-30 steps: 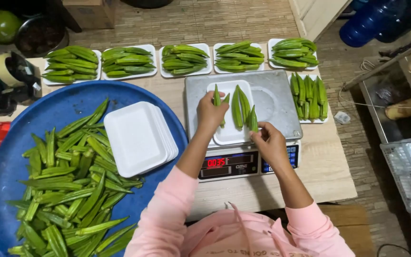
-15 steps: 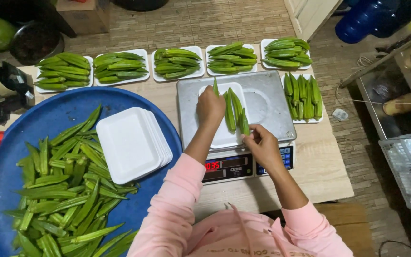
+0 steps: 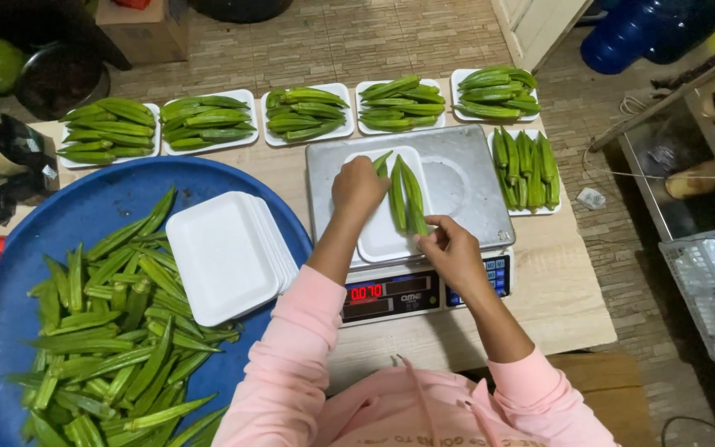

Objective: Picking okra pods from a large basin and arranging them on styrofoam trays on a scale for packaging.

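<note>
A white foam tray point(image 3: 380, 242) lies on the steel platform of a digital scale point(image 3: 465, 184). A few green okra pods point(image 3: 404, 192) lie lengthwise on it. My left hand point(image 3: 357, 189) rests on the tray's left part, fingers closed over an okra pod whose tip point(image 3: 381, 161) pokes out beyond them. At the tray's near right edge, my right hand point(image 3: 448, 248) pinches the lower end of the rightmost pod. Both arms are in pink sleeves.
A big blue tub point(image 3: 59, 207) at left holds loose okra point(image 3: 101, 331) and a stack of empty foam trays point(image 3: 225, 257). Several filled trays point(image 3: 304, 112) line the table's far edge, and one more point(image 3: 527, 170) lies right of the scale. A wire basket point(image 3: 709, 281) stands at far right.
Both hands stay on the tray on the scale. My right hand has slid slightly toward the pods' lower ends, and the pods lie closer together.
</note>
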